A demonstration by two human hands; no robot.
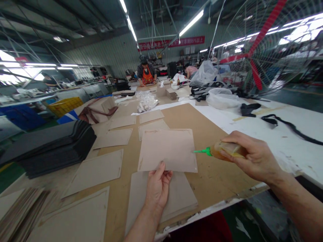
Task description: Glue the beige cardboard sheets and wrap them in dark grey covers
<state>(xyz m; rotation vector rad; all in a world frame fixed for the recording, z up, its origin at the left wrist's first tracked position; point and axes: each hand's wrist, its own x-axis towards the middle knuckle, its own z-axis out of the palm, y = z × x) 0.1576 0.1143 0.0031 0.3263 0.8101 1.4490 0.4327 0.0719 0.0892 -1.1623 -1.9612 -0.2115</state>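
Near the front edge of the bench (222,183), the cardboard panel (166,148) is pinched by the left hand (158,188), and the glue bottle (224,150) grasped in the right hand (254,156) is best squeezed evenly along the panel's rim.

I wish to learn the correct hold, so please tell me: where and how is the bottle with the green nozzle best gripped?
Probably grip the bottle around its wider body, coming from the right. It looks roughly level, and its thin green nozzle points left toward the sheet. The right hand holds it so.
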